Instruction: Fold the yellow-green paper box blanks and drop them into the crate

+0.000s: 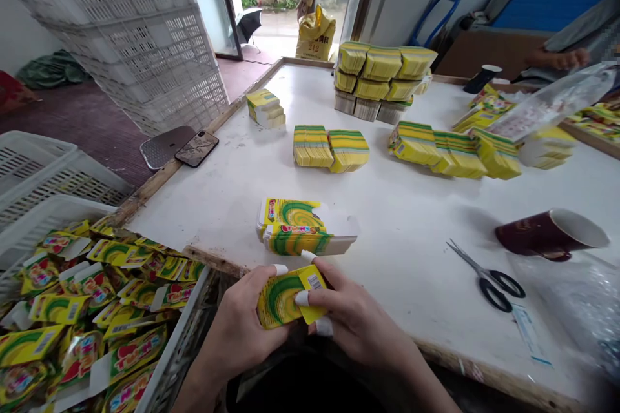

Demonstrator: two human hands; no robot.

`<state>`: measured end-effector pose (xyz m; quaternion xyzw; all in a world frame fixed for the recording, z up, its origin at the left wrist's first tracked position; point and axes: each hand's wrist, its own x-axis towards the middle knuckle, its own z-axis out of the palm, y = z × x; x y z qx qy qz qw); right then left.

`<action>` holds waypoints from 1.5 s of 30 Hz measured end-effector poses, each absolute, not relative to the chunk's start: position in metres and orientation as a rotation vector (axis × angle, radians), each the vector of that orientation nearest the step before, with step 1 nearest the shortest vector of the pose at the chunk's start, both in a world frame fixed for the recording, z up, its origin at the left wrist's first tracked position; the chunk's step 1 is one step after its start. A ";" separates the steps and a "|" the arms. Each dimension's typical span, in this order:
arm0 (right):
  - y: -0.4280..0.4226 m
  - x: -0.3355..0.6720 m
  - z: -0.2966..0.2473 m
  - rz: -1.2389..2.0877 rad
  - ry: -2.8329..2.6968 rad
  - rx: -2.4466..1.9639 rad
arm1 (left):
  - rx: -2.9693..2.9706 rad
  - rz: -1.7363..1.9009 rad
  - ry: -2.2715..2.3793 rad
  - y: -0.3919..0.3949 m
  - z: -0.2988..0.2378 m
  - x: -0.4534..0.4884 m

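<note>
Between my two hands, just over the table's front edge, is a yellow and green printed carton (281, 297) with a barcode on its right end. My left hand (247, 316) grips the carton's left side. My right hand (351, 313) pinches its right end, with white tape or covers on several fingertips. Right behind my hands, a stack of flat printed cartons (295, 235) lies on the white table (208, 206), their pale flaps pointing right. The underside of the held carton is hidden.
At left, a white crate (181, 316) holds many filled packets. Banded carton bundles (332, 148) and a taller stack (382, 74) stand farther back. Scissors (489, 277), a dark mug (547, 235) and a phone (197, 148) lie on the table. Another person's hand (562, 59) shows at far right.
</note>
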<state>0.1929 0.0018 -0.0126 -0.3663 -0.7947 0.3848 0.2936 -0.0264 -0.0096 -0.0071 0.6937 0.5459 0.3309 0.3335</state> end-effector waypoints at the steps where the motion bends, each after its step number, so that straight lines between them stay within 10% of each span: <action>1: 0.002 0.194 -0.010 1.049 -2.100 -0.954 | 1.803 0.865 1.414 -0.009 -0.004 -0.026; 12: -0.020 0.172 -0.016 0.977 -1.816 -1.004 | 1.541 1.020 1.379 -0.020 -0.002 -0.020; 18: 0.015 0.192 0.003 0.546 -1.665 -1.213 | 0.602 2.065 1.122 -0.012 -0.005 -0.042; 23: 0.056 0.188 0.002 0.336 -1.919 -1.368 | 0.088 1.829 1.062 -0.003 -0.009 -0.053; 45: -0.012 0.134 -0.004 1.326 -1.581 -0.935 | 0.386 1.784 0.938 -0.022 -0.008 0.022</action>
